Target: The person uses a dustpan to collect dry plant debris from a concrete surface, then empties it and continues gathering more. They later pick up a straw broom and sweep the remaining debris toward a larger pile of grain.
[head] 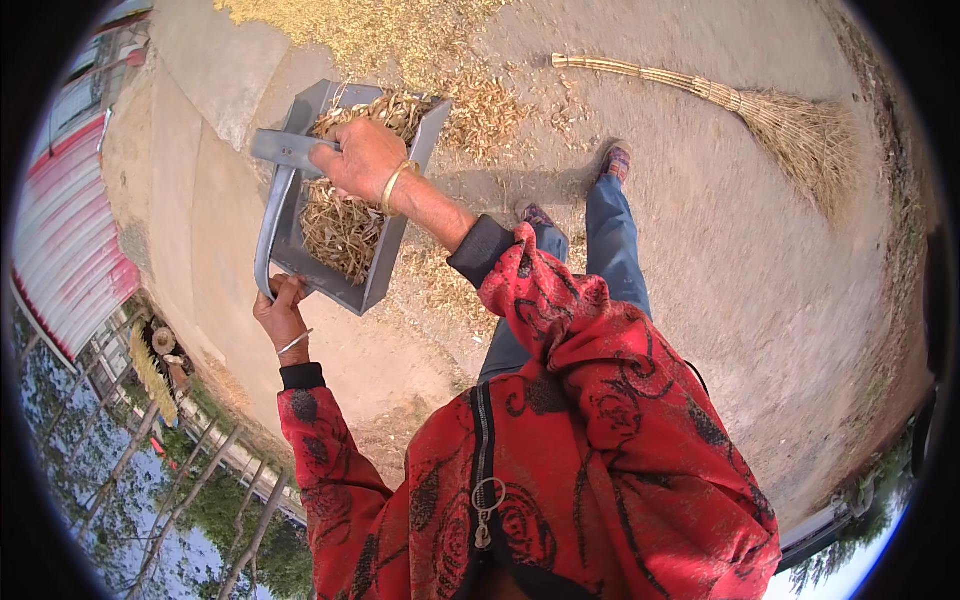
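Note:
In front of me a grey dustpan (390, 259) is held up above the ground, tilted to the left. Dry pods and broken stalks (341, 232) fill much of its inside. My right hand (367, 159), with a yellow bangle at the wrist, is closed around the dustpan's flat grey handle (289, 148) and partly covers the load. Lower left, my left hand (283, 315) grips the near corner of the pan, by the lower end of a curved grey bar (268, 232). A silver bangle circles that wrist.
A straw broom (787, 135) lies on the ground at the upper right. Yellow kernels or beans (367, 34) spread across the top, with loose husks (484, 112) beside the pan. My feet stand right of the husks. Corrugated metal sheeting (75, 232) and wooden poles (195, 495) line the left.

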The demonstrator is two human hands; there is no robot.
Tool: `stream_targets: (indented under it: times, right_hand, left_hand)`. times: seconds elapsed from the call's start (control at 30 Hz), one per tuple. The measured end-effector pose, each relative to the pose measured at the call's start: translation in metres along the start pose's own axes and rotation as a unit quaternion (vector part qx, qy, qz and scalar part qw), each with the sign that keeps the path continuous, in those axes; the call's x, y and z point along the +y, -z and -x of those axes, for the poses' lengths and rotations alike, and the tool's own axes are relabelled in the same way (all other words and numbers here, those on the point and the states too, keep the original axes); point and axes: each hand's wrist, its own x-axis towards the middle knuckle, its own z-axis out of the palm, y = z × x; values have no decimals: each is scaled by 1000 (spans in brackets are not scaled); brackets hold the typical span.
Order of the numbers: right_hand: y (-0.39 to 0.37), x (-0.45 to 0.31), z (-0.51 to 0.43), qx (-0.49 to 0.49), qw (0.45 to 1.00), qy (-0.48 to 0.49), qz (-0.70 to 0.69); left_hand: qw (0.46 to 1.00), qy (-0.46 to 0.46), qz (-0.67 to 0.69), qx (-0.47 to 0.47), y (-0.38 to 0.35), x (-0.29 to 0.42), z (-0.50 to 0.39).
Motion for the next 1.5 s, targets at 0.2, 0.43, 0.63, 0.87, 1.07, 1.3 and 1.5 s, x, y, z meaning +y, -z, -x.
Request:
stream_targets:
  times: [0.2,0.43,0.63,0.87,1.07,1.3,1.5]
  right_hand:
    - [10,-12,7,17,999,39,3]
    - [15,-14,4,-2,1000,10,-10]
    - [17,-13,4,5,1000,29,-4]
    - [18,-16,7,-14,1000,9,-10]
    - [20,-12,7,-36,999,7,-22]
    - [18,-10,7,-22,999,2,-24]
    - [19,-9,7,-12,1000,14,-20]
  left_hand:
    - [1000,-9,6,1,-3,5,0]
    - [1000,-5,3,5,-5,6,3]
    - [1000,-12,13,-7,-6,8,2]
    - [1000,-9,3,2,-3,7,3]
    - [1000,1,-8,10,-4,9,6]
    - [1000,-7,0,4,-2,7,8]
    - [1000,3,-11,11,-1,9,11]
